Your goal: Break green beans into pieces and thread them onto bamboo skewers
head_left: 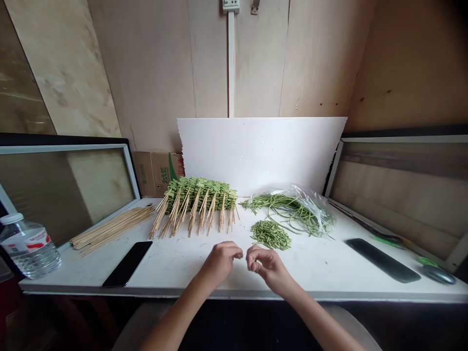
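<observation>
My left hand [220, 263] is just above the front of the white table, its fingers bent and pressed together. Facing it across a small gap is my right hand [268, 267], fingers curled toward the thumb. Anything held in either hand is hidden or too small to make out. Just beyond my right hand lies a pile of short-cut green beans [270, 235]. Long uncut green beans [292, 209] spill from a clear plastic bag [320, 207] behind it. At the back left, skewers of cut green beans [201, 192] are stacked in rows, their bare stick ends pointing toward me.
Loose bamboo skewers [113, 226] lie left, near a black phone [127, 264] and a water bottle [29, 246]. On the right are a dark flat object [383, 260] and a computer mouse [438, 274]. A white board [259, 153] and cardboard box [155, 173] stand behind.
</observation>
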{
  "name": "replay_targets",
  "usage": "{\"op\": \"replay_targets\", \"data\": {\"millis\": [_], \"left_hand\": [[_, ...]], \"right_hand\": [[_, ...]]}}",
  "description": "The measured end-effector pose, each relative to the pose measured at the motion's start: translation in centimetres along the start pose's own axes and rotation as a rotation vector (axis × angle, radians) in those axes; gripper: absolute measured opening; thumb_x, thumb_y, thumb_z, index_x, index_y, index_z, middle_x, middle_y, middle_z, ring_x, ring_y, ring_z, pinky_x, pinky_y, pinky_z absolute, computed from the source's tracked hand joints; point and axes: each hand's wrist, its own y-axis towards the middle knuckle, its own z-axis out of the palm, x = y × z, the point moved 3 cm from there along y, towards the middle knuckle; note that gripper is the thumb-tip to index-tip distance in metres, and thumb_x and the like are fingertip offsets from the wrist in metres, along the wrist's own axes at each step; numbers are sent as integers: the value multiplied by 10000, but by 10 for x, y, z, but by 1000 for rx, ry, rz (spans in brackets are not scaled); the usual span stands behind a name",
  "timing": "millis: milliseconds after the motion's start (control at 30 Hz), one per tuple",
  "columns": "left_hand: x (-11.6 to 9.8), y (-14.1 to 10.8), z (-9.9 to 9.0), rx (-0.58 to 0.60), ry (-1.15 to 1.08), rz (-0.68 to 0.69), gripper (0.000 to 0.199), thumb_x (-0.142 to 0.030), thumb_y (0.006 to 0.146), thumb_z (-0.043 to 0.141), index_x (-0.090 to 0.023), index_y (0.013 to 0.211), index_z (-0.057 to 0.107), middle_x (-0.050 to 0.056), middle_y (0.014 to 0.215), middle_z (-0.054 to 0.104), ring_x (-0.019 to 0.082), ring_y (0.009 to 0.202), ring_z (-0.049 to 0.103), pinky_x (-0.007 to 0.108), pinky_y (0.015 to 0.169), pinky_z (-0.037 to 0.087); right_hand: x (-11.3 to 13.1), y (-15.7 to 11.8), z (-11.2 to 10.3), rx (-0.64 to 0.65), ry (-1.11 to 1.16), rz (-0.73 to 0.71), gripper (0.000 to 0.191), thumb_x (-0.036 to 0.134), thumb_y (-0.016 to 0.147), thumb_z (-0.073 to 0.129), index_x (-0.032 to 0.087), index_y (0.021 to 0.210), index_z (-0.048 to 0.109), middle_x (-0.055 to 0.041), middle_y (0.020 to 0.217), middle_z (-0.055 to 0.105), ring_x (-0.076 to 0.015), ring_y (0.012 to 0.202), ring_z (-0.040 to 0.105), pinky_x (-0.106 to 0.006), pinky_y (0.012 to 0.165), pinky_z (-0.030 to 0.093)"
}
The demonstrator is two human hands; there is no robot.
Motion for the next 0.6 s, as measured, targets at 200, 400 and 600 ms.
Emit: {"op": "replay_targets", "data": {"millis": [200,400,600], "left_hand": [[13,2,-18,-47,-33,-191,229,-150,956,571,-190,911,792,46,830,719,175,746,655,278,706,498],[9,0,-13,-37,-19,-243,348,-291,1057,435,-203,1188,745,101,1083,682,212,917,669,341,843,534],[4,-2,-9,44,-69,-268,368,-234,1054,415,-241,1285,702,91,1150,597,181,925,658,334,872,545]], "right_hand": [[-16,6,-29,-226,-269,41,341,572,892,695,244,860,783,-88,890,720,-272,877,628,-372,712,501],[-68,0,-66,-334,-833,95,387,566,926,630,245,818,816,-101,777,694,-321,833,587,-464,731,486],[-86,-5,-66,-251,-947,126,459,484,988,561,250,632,730,-84,683,665,-302,804,595,-435,722,480]]}}
